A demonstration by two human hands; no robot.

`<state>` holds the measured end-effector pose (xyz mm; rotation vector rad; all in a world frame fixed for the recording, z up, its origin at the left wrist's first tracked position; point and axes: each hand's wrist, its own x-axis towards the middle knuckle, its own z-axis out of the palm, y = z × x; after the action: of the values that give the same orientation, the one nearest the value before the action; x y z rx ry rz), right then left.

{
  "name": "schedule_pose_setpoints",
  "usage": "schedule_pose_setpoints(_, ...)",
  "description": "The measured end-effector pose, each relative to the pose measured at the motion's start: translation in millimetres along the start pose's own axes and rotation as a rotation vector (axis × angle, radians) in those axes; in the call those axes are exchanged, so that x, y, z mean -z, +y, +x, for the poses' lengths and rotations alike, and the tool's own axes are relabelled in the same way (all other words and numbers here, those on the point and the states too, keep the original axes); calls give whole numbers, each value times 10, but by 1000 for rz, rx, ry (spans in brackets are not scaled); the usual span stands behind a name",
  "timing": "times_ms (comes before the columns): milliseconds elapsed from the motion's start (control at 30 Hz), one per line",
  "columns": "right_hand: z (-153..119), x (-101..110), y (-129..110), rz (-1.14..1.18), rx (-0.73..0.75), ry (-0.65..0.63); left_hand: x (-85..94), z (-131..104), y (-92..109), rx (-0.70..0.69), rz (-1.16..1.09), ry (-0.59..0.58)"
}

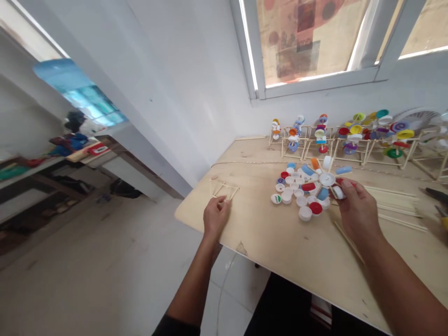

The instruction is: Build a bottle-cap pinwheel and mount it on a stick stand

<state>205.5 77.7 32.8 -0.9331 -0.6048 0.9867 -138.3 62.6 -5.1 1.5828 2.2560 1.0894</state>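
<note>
My left hand (216, 217), fingers pinched, grips the near edge of a small frame of thin wooden sticks (226, 188) at the table's left side. On the right, my right hand (359, 205) is closed on a wheel of bottle caps on sticks (327, 179). The wheel has a white cap at its hub, with blue, orange, white and red caps around it. Beneath and beside it lies a pile of loose bottle caps (287, 195), mostly white. Some of the pile is hidden behind the wheel.
Several finished stick stands with cap wheels (322, 135) line the wall. Loose sticks (399, 205) lie at the right, near dark-handled tools (439, 196). A twisted cord (252, 162) crosses the wooden table (266, 238). A blue water jug (84, 91) stands far left.
</note>
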Motion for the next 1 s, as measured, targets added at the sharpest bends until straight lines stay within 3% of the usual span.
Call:
schedule_pose_setpoints(300, 12, 25, 19, -65, 19, -18, -385, 189, 385, -72, 150, -97)
schedule_pose_setpoints(533, 4, 5, -4, -26, 3, -9, -487, 352, 561, -9, 322, -173)
schedule_pose_setpoints(1000, 11, 23, 4, 1, -17, -6, -894, 305, 1132, -239, 104, -396)
